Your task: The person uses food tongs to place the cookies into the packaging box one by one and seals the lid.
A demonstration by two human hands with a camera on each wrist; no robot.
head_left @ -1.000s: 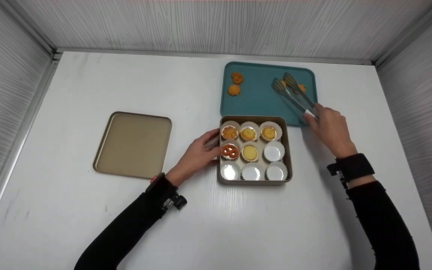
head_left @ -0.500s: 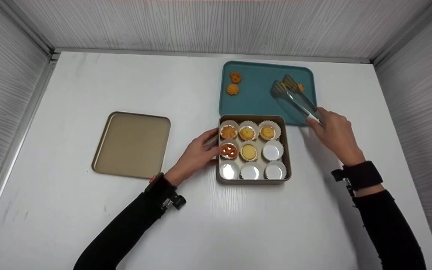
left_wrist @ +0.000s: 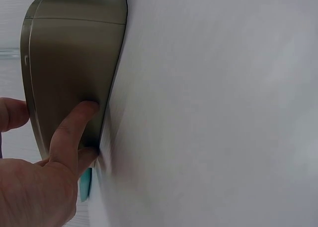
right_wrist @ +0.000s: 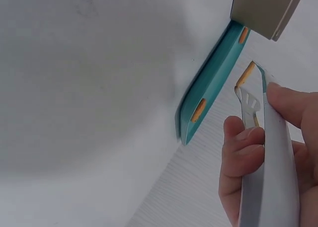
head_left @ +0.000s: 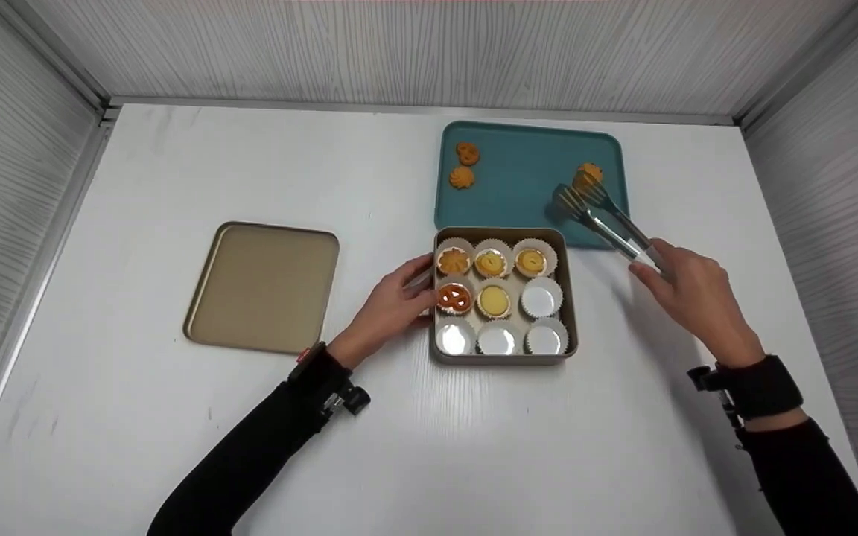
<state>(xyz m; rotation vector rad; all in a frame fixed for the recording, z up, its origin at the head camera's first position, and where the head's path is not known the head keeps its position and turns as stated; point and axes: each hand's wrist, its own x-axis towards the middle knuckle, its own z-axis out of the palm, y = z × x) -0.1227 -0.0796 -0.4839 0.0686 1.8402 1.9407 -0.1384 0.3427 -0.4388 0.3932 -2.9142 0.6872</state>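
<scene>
My left hand [head_left: 392, 301] rests against the left wall of a gold square tin [head_left: 574, 313], fingertips touching its side. Inside stand white paper cups; several hold small baked pieces, among them a pretzel cookie [head_left: 456, 298], and the others have bare bottoms. My right hand [head_left: 697, 294] grips metal tongs [head_left: 623, 234], thumb on one arm and fingers curled round the other. In the right wrist view a cookie [right_wrist: 245, 74] sits between the tong tips. The head view has the tips above the near right part of the teal tray [head_left: 518, 201].
A pretzel cookie [head_left: 468, 154] and a swirled cookie [head_left: 462, 177] lie on the tray's left side, another cookie [head_left: 590, 173] on its right. A flat gold lid [head_left: 261, 286] lies left of the tin on the white table [head_left: 369, 447]. Walls enclose the back and sides.
My right hand has drawn back toward the lower right with the tongs, whose tips now sit closer to the tray's near edge. My left hand and the tin stay in place.
</scene>
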